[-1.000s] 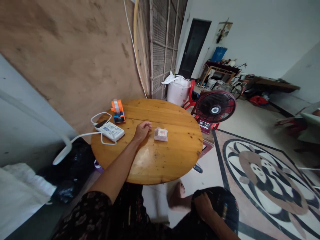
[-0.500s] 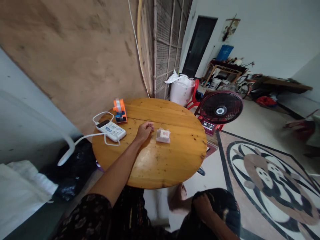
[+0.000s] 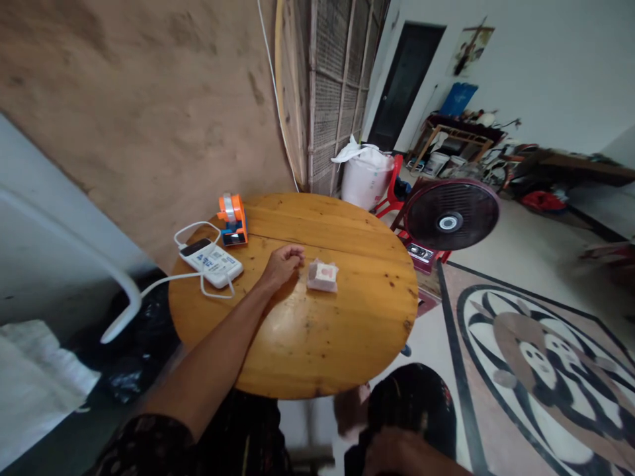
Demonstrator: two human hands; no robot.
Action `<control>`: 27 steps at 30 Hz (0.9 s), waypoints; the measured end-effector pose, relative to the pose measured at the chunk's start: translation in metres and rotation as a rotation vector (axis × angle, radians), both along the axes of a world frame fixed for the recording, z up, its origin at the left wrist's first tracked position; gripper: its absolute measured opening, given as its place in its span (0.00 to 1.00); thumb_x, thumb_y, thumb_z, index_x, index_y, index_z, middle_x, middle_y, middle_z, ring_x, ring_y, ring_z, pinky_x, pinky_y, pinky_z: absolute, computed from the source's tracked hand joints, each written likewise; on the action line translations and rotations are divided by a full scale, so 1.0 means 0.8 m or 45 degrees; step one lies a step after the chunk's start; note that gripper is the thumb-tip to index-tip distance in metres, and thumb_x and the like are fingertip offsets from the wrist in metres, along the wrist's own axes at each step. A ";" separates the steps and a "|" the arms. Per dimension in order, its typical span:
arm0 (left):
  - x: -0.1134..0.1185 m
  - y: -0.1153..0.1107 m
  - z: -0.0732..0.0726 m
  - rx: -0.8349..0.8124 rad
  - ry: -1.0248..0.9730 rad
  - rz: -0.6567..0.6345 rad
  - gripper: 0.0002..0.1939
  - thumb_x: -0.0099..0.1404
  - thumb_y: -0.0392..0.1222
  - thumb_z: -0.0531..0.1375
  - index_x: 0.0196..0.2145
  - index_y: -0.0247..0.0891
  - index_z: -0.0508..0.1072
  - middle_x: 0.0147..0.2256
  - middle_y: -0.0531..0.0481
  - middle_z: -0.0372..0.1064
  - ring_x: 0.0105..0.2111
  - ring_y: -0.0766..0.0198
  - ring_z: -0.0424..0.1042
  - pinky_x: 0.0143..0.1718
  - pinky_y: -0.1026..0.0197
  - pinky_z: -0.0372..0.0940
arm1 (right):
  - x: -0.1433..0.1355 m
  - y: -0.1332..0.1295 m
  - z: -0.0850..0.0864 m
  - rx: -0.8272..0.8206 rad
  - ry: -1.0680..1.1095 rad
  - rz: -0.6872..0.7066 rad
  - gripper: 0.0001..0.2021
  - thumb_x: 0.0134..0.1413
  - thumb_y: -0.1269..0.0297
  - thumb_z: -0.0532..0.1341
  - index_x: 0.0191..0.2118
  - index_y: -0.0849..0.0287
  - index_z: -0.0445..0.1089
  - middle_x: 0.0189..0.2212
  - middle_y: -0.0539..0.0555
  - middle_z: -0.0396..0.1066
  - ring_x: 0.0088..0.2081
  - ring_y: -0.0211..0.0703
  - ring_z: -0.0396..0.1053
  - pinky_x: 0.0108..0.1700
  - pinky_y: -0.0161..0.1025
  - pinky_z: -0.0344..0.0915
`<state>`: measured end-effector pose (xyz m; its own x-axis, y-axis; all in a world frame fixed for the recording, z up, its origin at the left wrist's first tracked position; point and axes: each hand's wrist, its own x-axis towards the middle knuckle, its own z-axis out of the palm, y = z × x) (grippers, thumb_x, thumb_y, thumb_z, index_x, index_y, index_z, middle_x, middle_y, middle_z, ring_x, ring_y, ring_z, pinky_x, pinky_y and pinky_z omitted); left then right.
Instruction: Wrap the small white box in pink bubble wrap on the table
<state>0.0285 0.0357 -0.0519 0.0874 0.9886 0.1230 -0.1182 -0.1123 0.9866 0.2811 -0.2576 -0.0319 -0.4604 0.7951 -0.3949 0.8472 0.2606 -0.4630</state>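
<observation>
My left hand (image 3: 285, 264) rests on the round wooden table (image 3: 342, 337), its fingers loosely curled in with nothing visible in them. Just to the right of it, a little apart, lies a small block-shaped packet (image 3: 323, 275) in clear pinkish wrapping, with a pale top and a reddish mark. My right hand (image 3: 397, 453) is low in my lap by the dark-clothed knee, dim and smeared, so its fingers do not show clearly.
On the table's left side stand an orange and blue tape dispenser (image 3: 233, 220) and a white power bank (image 3: 212, 262) with looped cables. Beyond the table are a white sack (image 3: 366, 177), a red chair (image 3: 393, 188) and a round fan (image 3: 450, 215). A wall borders the left.
The view has shifted slightly, bringing the table nearer. My right hand has slid from the top of the knee down toward my lap. My left hand and the packet keep their places.
</observation>
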 end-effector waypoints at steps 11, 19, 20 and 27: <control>-0.012 -0.012 0.012 -0.078 0.085 -0.282 0.23 0.52 0.37 0.61 0.48 0.39 0.74 0.45 0.44 0.73 0.46 0.55 0.71 0.46 0.57 0.66 | -0.013 0.291 0.096 0.341 1.165 -0.450 0.10 0.52 0.57 0.63 0.31 0.60 0.72 0.29 0.51 0.73 0.32 0.39 0.68 0.37 0.37 0.63; -0.005 -0.026 0.024 0.169 0.357 -0.543 0.40 0.47 0.35 0.69 0.59 0.45 0.64 0.57 0.42 0.63 0.55 0.47 0.65 0.54 0.51 0.64 | -0.032 0.356 0.028 0.041 1.401 -0.516 0.11 0.48 0.58 0.65 0.33 0.61 0.72 0.28 0.50 0.71 0.31 0.37 0.67 0.35 0.36 0.64; -0.004 -0.027 0.025 0.184 0.400 -0.548 0.40 0.48 0.36 0.68 0.59 0.44 0.64 0.58 0.42 0.62 0.56 0.47 0.64 0.56 0.51 0.62 | -0.030 0.355 0.025 -0.003 1.410 -0.542 0.11 0.48 0.58 0.66 0.34 0.60 0.72 0.28 0.50 0.71 0.30 0.37 0.67 0.34 0.36 0.64; 0.002 -0.029 0.027 0.157 0.442 -0.603 0.38 0.54 0.40 0.65 0.62 0.39 0.57 0.58 0.40 0.61 0.56 0.50 0.64 0.58 0.47 0.57 | -0.029 0.357 0.022 -0.147 1.385 -0.462 0.11 0.46 0.57 0.68 0.33 0.57 0.72 0.27 0.49 0.71 0.28 0.37 0.68 0.34 0.36 0.65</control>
